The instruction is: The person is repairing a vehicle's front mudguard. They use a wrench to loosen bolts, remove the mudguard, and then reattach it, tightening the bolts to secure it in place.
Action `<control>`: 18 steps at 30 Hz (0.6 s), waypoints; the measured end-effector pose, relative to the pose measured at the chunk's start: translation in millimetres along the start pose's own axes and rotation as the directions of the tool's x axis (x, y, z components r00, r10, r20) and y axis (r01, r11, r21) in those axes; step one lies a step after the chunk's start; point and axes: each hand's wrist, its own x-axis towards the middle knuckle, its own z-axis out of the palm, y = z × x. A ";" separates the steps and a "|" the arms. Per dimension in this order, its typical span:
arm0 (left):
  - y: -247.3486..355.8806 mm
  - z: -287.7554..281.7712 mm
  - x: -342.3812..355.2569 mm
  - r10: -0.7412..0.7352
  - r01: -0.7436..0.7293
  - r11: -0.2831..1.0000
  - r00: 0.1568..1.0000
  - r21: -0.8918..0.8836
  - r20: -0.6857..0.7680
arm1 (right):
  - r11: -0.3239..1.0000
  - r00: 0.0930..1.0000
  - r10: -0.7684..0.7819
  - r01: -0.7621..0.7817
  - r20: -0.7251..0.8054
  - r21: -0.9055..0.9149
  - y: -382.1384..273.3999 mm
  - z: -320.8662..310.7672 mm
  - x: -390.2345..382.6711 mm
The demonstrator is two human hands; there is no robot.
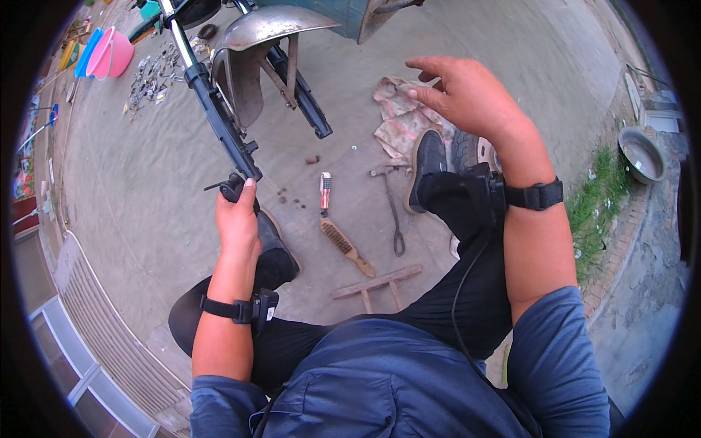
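My left hand point(239, 215) is closed round a small black part point(232, 187) with a thin rod sticking out to the left. That part sits against the lower end of a black fork leg point(219, 120), and I cannot tell if the two are joined. Beside this leg is a second fork leg point(307, 98), with a dented metal mudguard point(274, 25) above and between them. My right hand point(467, 91) hangs in the air, fingers apart and holding nothing, over a stained pinkish rag point(398, 117) on the ground.
Between my feet lie a wire brush point(343, 244), a red-handled tool point(325, 191), a hammer point(391, 204) and a rusty cylindrical piece point(312, 159). A low wooden stool point(380, 283) is nearer me. Scattered metal parts point(155, 79) and a pink bucket point(111, 53) are far left; a basin point(642, 155) stands right.
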 end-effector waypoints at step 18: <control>58.2 111.8 -72.4 0.676 -0.853 0.358 0.517 0.379 0.526 | 0.720 0.975 -0.090 -0.078 0.204 0.690 -67.4 50.4 -30.1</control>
